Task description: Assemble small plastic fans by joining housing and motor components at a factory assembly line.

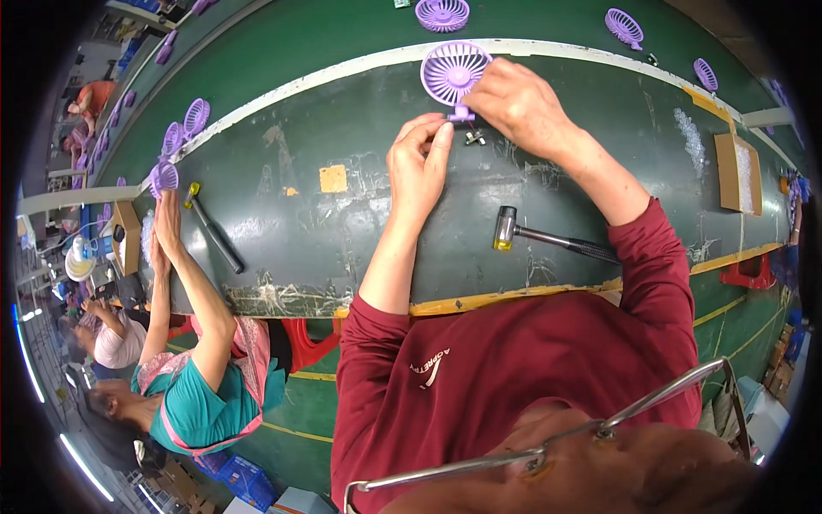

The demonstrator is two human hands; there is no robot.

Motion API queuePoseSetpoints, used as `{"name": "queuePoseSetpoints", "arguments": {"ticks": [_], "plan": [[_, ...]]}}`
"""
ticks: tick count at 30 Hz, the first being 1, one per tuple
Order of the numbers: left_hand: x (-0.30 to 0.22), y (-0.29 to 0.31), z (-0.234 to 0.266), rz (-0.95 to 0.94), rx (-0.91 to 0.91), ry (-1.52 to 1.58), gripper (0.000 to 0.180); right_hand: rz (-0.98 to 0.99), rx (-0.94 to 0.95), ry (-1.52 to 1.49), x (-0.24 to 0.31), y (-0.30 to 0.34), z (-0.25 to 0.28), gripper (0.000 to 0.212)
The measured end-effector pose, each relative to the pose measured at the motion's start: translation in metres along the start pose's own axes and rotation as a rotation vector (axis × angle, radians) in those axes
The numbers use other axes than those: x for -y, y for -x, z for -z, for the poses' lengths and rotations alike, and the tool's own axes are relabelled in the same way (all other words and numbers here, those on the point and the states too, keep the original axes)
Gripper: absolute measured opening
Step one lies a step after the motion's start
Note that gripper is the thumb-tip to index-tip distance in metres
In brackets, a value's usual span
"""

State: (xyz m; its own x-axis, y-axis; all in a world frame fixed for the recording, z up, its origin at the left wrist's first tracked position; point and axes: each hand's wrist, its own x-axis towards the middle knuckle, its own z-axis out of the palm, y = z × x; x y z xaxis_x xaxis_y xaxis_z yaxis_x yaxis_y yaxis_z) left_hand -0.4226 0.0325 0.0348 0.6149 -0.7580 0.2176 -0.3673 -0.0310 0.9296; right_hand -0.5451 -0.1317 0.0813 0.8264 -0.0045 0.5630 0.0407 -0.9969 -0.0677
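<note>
A purple fan housing (pixel 452 70) with a slatted round grille stands in front of me at the far edge of the bench. My left hand (pixel 418 163) pinches the short neck at its lower end between thumb and fingers. From the right, my right hand (pixel 521 104) is closed on the housing where the ring meets the neck; its fingertips are partly hidden. Just below the neck hangs or lies a small dark and silvery part (pixel 475 137), apparently on thin wires. A mallet (pixel 507 230) with a black and yellow head lies on the bench below my right forearm.
More purple fan housings (pixel 443 14) lie on the green belt (pixel 531 26) beyond the white rail. At right, a cardboard box (pixel 728 171) holds clear small pieces, with a loose pile (pixel 689 141) nearby. On the left, a co-worker (pixel 210 390) handles a fan housing beside another mallet (pixel 214 230).
</note>
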Motion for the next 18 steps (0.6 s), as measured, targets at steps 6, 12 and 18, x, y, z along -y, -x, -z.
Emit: {"name": "queuePoseSetpoints", "arguments": {"ticks": [6, 12, 18], "plan": [[0.013, 0.016, 0.007, 0.368, 0.249, 0.454, 0.017, 0.009, 0.049, -0.052, 0.036, 0.010, 0.005, 0.018], [0.013, 0.047, 0.003, 0.522, 0.181, 1.060, 0.012, -0.204, -0.322, -0.104, 0.070, 0.021, 0.017, 0.023], [0.001, 0.067, -0.010, 0.414, 0.227, 1.210, 0.016, -0.568, -0.175, -0.515, 0.112, 0.051, -0.006, 0.037]]}}
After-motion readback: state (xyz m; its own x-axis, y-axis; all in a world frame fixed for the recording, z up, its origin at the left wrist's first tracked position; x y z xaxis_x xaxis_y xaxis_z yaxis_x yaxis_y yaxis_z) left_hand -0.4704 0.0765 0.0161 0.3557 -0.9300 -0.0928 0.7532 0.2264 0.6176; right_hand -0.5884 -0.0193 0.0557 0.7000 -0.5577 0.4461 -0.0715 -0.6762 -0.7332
